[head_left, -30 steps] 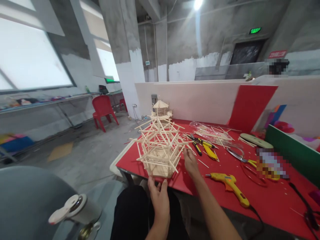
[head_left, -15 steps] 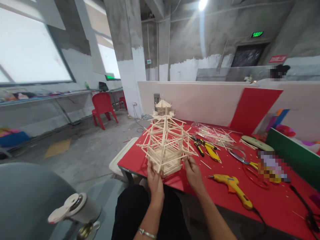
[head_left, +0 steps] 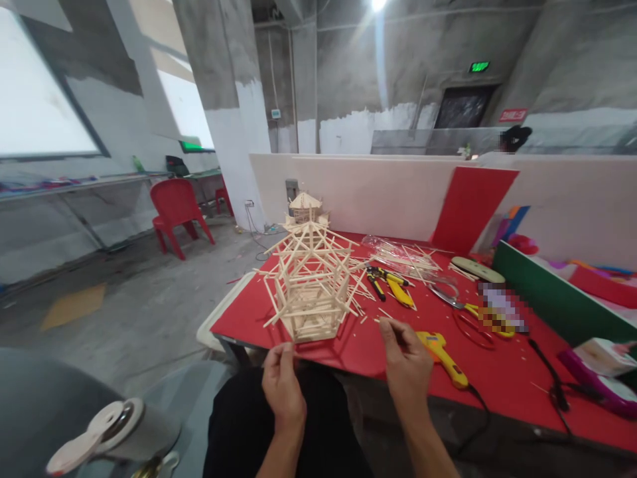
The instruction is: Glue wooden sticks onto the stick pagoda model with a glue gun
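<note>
A wooden stick model of a many-sided pavilion [head_left: 313, 282] stands at the near left edge of the red table, its stick roof rising to a peak. Just below its front left corner is my left hand [head_left: 284, 388], thumb and fingers pinched together. My right hand [head_left: 409, 362] is off to the model's right, also pinched, beside the yellow glue gun [head_left: 450, 365]. Anything between the fingertips of either hand is too small to make out. Behind the model stands a second, finished-looking stick tower [head_left: 305, 204], partly hidden.
Wire strippers [head_left: 377, 282], a yellow-handled cutter [head_left: 401, 292] and scissors [head_left: 460, 305] lie right of the model. Loose sticks [head_left: 413, 259] and plastic wrap lie behind them. A green panel [head_left: 557, 299] borders the right side. A lidded cup [head_left: 137, 428] stands at lower left.
Both hands have let go of the model, which now stands on the table. My left hand has drawn down and left from it, my right hand away to the right. The view has turned right.
</note>
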### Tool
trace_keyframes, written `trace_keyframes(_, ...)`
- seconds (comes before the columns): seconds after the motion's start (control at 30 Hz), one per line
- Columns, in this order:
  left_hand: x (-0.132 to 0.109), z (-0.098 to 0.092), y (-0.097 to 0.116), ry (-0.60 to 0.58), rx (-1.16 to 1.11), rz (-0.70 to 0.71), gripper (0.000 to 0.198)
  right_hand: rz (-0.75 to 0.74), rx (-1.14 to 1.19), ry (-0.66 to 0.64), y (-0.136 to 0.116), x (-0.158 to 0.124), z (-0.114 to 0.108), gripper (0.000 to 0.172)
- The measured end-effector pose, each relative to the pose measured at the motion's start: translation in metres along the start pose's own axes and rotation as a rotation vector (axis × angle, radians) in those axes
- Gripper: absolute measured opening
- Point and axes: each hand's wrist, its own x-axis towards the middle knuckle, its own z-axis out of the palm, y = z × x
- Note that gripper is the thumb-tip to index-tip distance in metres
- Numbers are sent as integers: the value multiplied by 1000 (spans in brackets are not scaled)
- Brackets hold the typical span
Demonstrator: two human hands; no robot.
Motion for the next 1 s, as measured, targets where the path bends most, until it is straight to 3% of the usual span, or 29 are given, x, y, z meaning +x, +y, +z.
trace_keyframes(0.07,-19,8,2,-161,-11,-68,23,-107,-20,46,-12,2,-2,28)
trace_keyframes(0.17,-35,35,6,-435,-172,-505,26,-264,-64,44,-24,4,5,20)
trace_keyframes(0.23,-36,54,7,-527,-342,-772,29,-335,-101,37,-26,5,13,16)
trace_keyframes(0.3,-31,70,6,-573,-434,-884,30,-401,-138,48,-24,6,19,14)
trace_keyframes(0.47,-17,89,3,-588,-556,-912,30,-548,-223,77,-20,9,24,11)
trace_keyframes(0.67,-9,98,14,-552,-589,-911,24,-587,-247,57,-19,10,27,12)
trace_keyframes(0.83,-4,97,10,-540,-563,-899,23,-569,-220,82,-20,10,29,12)
trace_keyframes(1.0,-9,85,4,-490,-694,-1023,10,-584,-219,60,-26,5,20,14)
